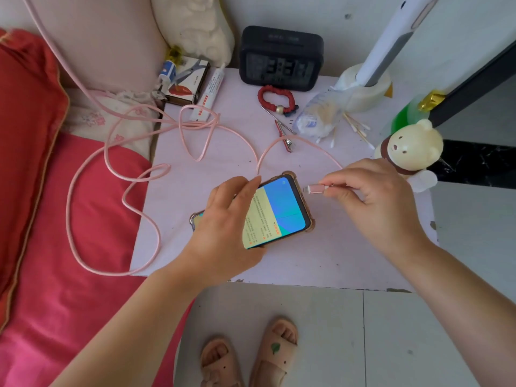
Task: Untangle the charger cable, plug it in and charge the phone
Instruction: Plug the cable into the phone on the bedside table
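Step in hand: last stage, joining the connector (pixel 315 189) to the phone (pixel 282 210); it is not yet in.
Phone: screen up and lit, in a clear bumper case, over the middle of the bedside table (pixel 321 261), its long axis running from the near-left toward the right edge. Whether it rests on the top or is lifted, I cannot tell.
Left hand (pixel 226 219): fingers and thumb curled round the phone's 2 long sides, covering its near-left half.
Right hand (pixel 374 199): thumb and forefinger pinch the back of the metal connector, other fingers loosely curled; the tip points at the phone's right-hand short end, just beside it with a small gap.
Cable (pixel 195 124): pink, running under the right hand, arcing past a hair clip (pixel 283 132), crossing itself in loops near the far-left corner, then spilling over the left edge onto the bed (pixel 83 275) and up out of view. Its far end is hidden, so wall power cannot be confirmed.
Next move: likely a short, straight push leftward, tip level with the port, left hand bracing the phone.
Risk: a skewed tip could jam on the case lip.
Nearby: clock (pixel 281 58) at the far edge, bear figure (pixel 410 152) at the right edge.
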Tool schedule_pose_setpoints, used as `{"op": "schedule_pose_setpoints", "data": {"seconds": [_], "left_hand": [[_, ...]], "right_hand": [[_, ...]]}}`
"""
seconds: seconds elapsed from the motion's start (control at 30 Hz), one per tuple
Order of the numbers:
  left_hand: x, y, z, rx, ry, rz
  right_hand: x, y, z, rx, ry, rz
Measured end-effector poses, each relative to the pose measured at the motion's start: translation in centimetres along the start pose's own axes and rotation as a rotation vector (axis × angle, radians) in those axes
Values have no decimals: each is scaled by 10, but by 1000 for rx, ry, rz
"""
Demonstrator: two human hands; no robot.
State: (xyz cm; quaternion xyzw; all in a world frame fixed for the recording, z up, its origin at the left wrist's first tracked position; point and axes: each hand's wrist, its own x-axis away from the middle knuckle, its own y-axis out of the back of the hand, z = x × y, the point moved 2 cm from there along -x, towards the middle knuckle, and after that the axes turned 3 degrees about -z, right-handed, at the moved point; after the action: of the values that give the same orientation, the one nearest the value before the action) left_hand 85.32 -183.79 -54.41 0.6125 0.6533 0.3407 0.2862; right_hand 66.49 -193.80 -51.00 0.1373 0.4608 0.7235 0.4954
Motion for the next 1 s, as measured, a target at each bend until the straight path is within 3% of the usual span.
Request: {"op": "schedule_pose_setpoints", "data": {"seconds": [0.7,1.0], "left_hand": [[5,5,-2,77,-41,-16],[10,3,-4,61,-76,-120]], "right_hand": [[-7,22,26,160,291,16],[-8,30,40,296,432,31]]}}
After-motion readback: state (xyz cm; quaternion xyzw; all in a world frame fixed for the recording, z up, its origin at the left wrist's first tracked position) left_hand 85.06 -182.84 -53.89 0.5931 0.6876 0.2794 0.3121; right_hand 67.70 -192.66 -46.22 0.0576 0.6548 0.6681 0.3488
